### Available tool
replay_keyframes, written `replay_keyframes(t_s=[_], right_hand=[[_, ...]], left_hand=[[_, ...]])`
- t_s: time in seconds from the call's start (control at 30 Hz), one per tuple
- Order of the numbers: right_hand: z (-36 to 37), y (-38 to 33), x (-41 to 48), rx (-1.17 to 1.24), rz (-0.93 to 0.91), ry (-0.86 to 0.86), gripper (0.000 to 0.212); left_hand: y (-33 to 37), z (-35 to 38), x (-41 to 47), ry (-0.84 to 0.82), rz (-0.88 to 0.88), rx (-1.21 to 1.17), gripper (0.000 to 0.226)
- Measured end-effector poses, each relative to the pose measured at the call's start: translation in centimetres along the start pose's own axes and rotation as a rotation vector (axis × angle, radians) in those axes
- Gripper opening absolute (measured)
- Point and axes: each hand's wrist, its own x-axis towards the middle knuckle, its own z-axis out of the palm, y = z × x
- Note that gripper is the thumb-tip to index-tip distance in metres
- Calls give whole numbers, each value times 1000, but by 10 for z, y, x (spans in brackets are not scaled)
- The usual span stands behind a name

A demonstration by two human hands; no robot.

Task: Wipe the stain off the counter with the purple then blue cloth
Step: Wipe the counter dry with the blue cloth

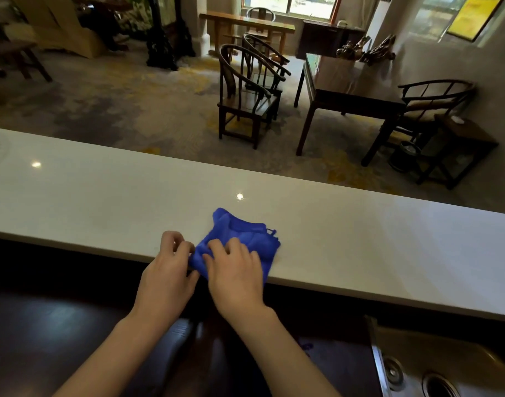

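Observation:
A crumpled blue cloth [245, 239] lies on the white counter [102, 196] near its front edge. My right hand [237, 270] rests flat on the cloth's near part, fingers spread and pressing it down. My left hand [168, 267] is beside it on the left, its fingers curled and pinching the cloth's left corner at the counter edge. No stain shows on the counter. A bit of purple [305, 345], perhaps the purple cloth, shows on the dark lower surface below my right forearm.
A steel sink [434, 368] with a drain sits at the lower right below the counter. Beyond the counter are dark wooden chairs [245, 96] and a table [351, 90] on a carpeted floor.

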Motion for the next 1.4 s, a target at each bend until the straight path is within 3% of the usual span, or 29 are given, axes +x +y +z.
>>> replay_keyframes(t_s=[0.27, 0.57, 1.13, 1.4], right_hand=[[20, -2, 60, 48, -93, -50, 29], [34, 20, 128, -47, 17, -82, 34], [-13, 168, 123, -200, 427, -22, 35], [-41, 213, 84, -177, 472, 8, 42]], left_hand=[[1, 0, 0, 1, -50, -19, 62], [4, 1, -2, -32, 18, 67, 17], [13, -5, -1, -40, 24, 112, 10], [11, -2, 0, -23, 47, 139, 15]])
